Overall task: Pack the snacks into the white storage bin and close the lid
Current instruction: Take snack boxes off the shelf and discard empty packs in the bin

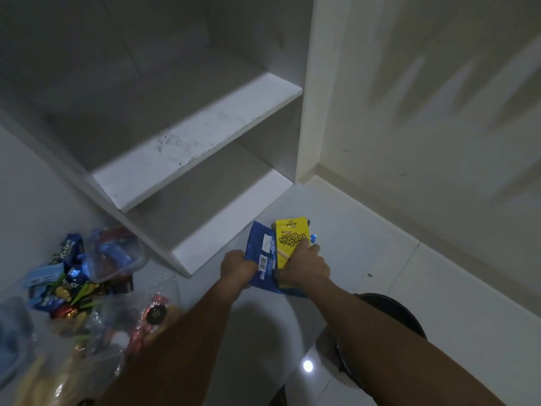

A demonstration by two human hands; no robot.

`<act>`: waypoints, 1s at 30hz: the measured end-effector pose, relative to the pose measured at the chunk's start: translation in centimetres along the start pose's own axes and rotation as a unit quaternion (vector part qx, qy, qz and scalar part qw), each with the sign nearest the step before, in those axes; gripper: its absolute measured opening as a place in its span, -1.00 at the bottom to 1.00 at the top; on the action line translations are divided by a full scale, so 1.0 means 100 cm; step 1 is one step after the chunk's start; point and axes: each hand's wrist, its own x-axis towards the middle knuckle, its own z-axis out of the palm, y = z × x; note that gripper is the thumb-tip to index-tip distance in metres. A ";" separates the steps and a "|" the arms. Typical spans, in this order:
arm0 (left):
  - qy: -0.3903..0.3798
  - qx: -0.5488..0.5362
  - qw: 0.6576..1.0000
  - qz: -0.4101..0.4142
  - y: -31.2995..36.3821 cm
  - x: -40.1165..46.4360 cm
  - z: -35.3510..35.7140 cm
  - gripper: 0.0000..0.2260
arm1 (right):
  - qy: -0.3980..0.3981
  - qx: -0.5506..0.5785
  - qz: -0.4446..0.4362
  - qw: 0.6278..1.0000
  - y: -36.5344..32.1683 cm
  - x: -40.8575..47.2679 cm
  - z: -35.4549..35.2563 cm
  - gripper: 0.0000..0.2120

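Note:
My left hand [238, 266] grips the left edge of a blue snack packet [261, 253] held just above the white floor. My right hand [307, 265] grips a yellow Nyam Nyam box [288, 240] that stands against the blue packet's right side. A heap of loose snack packets [66, 284] in blue, green and red lies on the floor at the lower left, with a clear plastic container [117, 253] of snacks on top of it. The white storage bin is not in view.
A white cupboard with bare shelves [199, 142] stands open ahead. A pale wall [424, 112] runs along the right. Clear bags of sweets [146, 320] lie at the lower left. A dark round object [389, 312] sits on the glossy tiled floor under my right forearm.

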 end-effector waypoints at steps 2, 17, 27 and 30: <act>-0.014 -0.067 0.998 -0.014 0.005 -0.009 0.001 -0.87 | 0.004 0.003 0.002 1.000 0.004 -0.001 -0.003 -0.11; -0.092 -0.024 0.987 0.127 0.089 -0.082 0.092 -0.89 | 0.070 0.089 0.086 0.990 0.160 -0.016 -0.103 0.02; -0.179 0.158 0.952 0.191 0.075 -0.128 0.239 -0.90 | 0.047 0.123 0.182 0.974 0.326 -0.050 -0.094 -0.04; -0.202 0.200 0.945 0.161 0.044 -0.122 0.277 -0.91 | 0.023 0.124 0.198 0.972 0.360 -0.051 -0.066 -0.06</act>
